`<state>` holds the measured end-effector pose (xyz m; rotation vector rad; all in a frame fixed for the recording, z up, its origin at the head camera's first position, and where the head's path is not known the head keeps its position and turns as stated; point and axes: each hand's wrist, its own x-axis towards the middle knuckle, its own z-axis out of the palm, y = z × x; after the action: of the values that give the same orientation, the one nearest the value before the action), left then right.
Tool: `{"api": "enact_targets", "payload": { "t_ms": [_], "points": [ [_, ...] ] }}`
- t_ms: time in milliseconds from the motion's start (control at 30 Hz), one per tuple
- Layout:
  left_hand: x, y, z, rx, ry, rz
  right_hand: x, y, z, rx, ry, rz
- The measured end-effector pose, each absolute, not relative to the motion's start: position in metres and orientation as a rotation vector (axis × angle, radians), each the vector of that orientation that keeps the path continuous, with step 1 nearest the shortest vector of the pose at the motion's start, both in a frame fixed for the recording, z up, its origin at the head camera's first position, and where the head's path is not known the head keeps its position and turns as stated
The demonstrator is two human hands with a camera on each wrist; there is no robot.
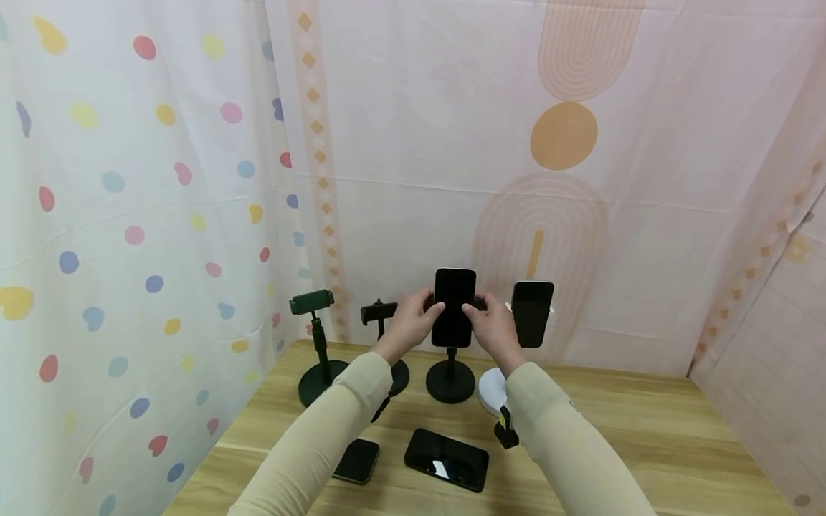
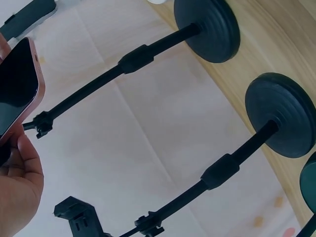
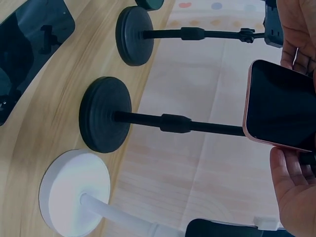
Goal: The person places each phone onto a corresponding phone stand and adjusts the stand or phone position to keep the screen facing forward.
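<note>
A smartphone (image 1: 454, 308) with a dark screen and pink edge (image 3: 281, 106) stands upright at the top of a black phone stand (image 1: 450, 381). My left hand (image 1: 413, 319) grips its left edge, thumb at the front and fingers curled behind. On the opposite edge, my right hand (image 1: 495, 326) holds it the same way. The stand's holder is hidden behind the phone. In the left wrist view, the stand's pole (image 2: 94, 91) runs up to the phone's back.
Left of the hands stand a green phone stand (image 1: 316, 380) and another black one (image 1: 378, 312). To the right, a white stand (image 1: 492, 390) bears a second phone (image 1: 533, 314). Two more phones, one black (image 1: 447, 459) and one partly under the left sleeve (image 1: 358, 461), lie on the wooden table (image 1: 619, 437).
</note>
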<state>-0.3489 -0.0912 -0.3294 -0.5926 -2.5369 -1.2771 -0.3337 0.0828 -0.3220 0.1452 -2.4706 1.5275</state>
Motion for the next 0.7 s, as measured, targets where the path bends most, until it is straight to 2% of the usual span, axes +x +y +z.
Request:
{"api": "enact_targets", "payload": {
  "t_ms": [700],
  "points": [
    [-0.351, -0.088, -0.347, -0.553, -2.402, -1.513, -0.330, 0.085, -0.329, 0.232, -2.488, 1.415]
  ]
}}
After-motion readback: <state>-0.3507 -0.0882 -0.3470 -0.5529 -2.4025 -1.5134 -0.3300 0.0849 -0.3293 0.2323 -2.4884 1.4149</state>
